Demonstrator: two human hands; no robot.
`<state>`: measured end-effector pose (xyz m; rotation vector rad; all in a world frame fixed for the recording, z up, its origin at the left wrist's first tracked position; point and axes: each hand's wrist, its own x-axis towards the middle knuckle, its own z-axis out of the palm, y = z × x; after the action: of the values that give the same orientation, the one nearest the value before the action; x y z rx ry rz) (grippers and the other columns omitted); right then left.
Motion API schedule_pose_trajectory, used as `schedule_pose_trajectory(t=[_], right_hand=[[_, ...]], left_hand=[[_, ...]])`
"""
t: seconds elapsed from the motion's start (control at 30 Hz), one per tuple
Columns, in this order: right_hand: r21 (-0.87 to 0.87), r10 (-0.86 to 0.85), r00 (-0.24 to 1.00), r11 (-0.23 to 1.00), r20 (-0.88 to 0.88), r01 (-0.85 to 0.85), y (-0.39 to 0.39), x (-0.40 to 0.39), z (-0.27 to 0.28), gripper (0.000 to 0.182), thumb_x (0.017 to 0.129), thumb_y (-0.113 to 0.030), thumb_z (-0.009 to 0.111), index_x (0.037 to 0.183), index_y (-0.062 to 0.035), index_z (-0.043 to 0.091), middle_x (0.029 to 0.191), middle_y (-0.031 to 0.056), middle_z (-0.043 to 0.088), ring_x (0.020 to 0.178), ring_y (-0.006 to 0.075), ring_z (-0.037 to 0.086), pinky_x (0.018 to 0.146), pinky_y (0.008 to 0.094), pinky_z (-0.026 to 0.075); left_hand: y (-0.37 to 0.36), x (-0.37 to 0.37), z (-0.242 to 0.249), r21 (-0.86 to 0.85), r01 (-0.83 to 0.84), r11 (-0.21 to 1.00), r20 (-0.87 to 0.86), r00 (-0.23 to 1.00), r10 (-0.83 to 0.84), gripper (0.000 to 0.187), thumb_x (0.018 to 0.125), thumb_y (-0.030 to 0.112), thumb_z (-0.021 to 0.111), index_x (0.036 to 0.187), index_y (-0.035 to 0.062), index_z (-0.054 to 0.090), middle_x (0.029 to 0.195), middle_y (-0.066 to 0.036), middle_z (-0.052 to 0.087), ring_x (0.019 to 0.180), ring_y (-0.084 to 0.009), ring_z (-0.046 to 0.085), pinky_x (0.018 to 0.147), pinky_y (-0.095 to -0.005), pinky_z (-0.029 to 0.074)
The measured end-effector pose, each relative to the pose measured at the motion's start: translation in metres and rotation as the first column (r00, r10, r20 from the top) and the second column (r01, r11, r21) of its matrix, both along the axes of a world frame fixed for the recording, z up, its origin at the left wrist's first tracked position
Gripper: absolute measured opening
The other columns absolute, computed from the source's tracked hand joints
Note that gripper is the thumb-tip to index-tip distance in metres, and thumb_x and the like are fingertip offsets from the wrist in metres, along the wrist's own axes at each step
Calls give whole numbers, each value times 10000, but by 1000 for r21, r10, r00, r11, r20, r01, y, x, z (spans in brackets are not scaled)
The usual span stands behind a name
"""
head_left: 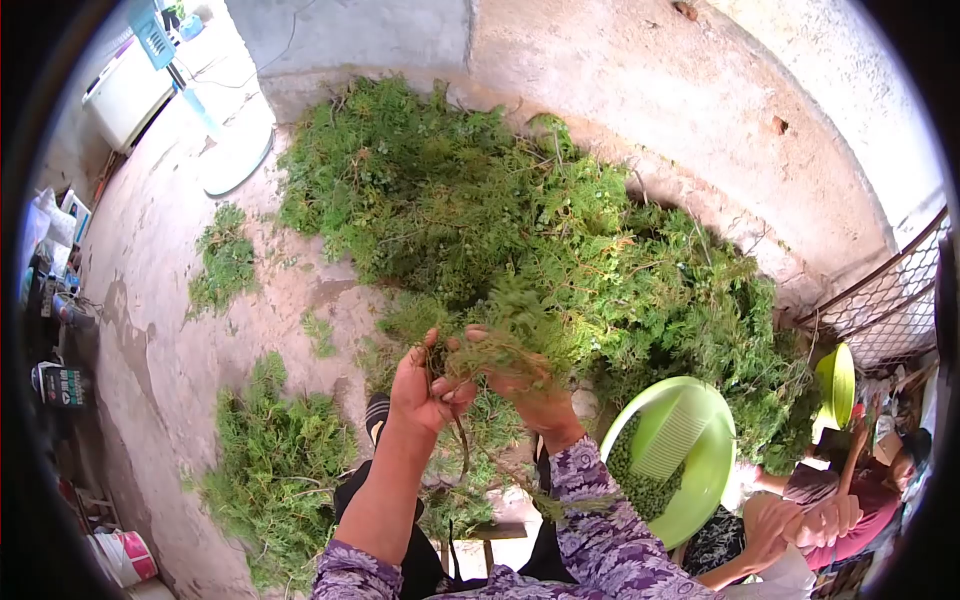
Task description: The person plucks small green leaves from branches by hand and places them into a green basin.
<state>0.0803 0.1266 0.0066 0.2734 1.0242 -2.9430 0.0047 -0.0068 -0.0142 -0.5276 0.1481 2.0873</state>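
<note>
My left hand [425,392] is closed around the thin brown stem of a leafy evergreen branch [515,325], and the stem's end hangs below my palm. My right hand [535,400] grips the foliage of the same branch, close beside the left; its fingers are partly covered by the sprigs and slightly blurred. To the right of my right forearm stands a light green plastic basin [715,440] with a ridged panel [672,435] inside. Many small green cones or berries [640,485] lie in it.
A large heap of cut evergreen branches [430,190] lies against the wall [640,80]. A smaller pile [275,450] is at my left. Another person [850,510] sits at the right near a yellow-green basin [838,385]. A fan's base [240,165] stands back left.
</note>
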Motion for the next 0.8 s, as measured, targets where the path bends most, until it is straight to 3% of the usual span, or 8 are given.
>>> schedule_pose_trajectory(t=[0.03, 0.1, 0.2, 0.23, 0.37, 0.53, 0.67, 0.8], right_hand=[[-1, 0, 1000, 1000, 0, 0, 1, -1, -1, 394, 795, -137, 616, 1158, -23, 512, 1144, 73, 524, 1062, 162, 475, 926, 319, 368], [553, 205, 952, 832, -228, -47, 3, -2, -3, 604, 748, -84, 672, 1263, -66, 358, 1293, 49, 390, 1119, 141, 419, 818, 292, 456], [743, 127, 992, 666, -18, -72, -10, -4, 3, 642, 721, -79, 704, 1253, -61, 346, 1245, 59, 423, 1096, 142, 440, 809, 278, 463], [479, 96, 993, 870, 64, -115, -12, -4, -7, 630, 732, -94, 699, 1246, -60, 337, 1152, 61, 484, 1022, 134, 489, 804, 273, 467], [318, 88, 977, 937, 193, -147, -8, -1, 2, 485, 761, -108, 674, 1175, -38, 431, 1025, 51, 552, 847, 107, 550, 722, 261, 488], [701, -139, 980, 685, -141, 198, -14, -6, -8, 232, 783, -61, 634, 1004, -14, 579, 816, 25, 626, 757, 102, 576, 567, 234, 494], [705, -150, 981, 681, -126, 195, -4, -7, -9, 228, 781, -63, 639, 998, -18, 587, 857, 23, 625, 761, 94, 571, 633, 212, 478], [906, -214, 976, 418, 27, 66, 5, -11, -29, 283, 772, -65, 648, 1046, -31, 587, 965, 37, 628, 811, 98, 571, 721, 226, 463]], left_hand=[[-1, 0, -2, 42, -1, 999, -7, 1000, 2, 319, 904, 318, 338, 871, 85, 553, 586, -56, 520, 340, -113, 320, 364, -260, 270], [1, 4, -3, -13, -6, 1000, -64, 998, 5, 313, 906, 308, 327, 890, 88, 550, 625, -56, 540, 347, -112, 326, 366, -260, 284], [13, 9, 12, -275, -12, 961, -90, 996, -13, 307, 908, 290, 309, 933, 95, 546, 721, -58, 577, 369, -113, 361, 371, -266, 315], [15, 9, 17, -469, -8, 883, -58, 998, -22, 308, 909, 282, 302, 955, 99, 545, 778, -60, 594, 386, -115, 390, 373, -272, 333], [5, 9, 2, -304, 91, 948, -194, 969, -155, 320, 914, 306, 302, 992, 107, 540, 837, -51, 597, 490, -129, 478, 412, -295, 385], [11, 15, 24, -561, 32, 827, -305, 921, -243, 358, 911, 384, 342, 1050, 107, 522, 897, -18, 590, 779, -161, 542, 616, -327, 436], [9, 14, 4, -579, -87, 811, -360, 920, -159, 430, 882, 422, 412, 1149, 92, 480, 1068, -55, 553, 949, -182, 517, 707, -338, 420], [4, 17, 2, -802, -452, 391, -593, 517, -617, 869, 755, 557, 554, 1386, 150, 118, 1414, -66, 191, 1251, -275, 278, 975, -422, 293]])
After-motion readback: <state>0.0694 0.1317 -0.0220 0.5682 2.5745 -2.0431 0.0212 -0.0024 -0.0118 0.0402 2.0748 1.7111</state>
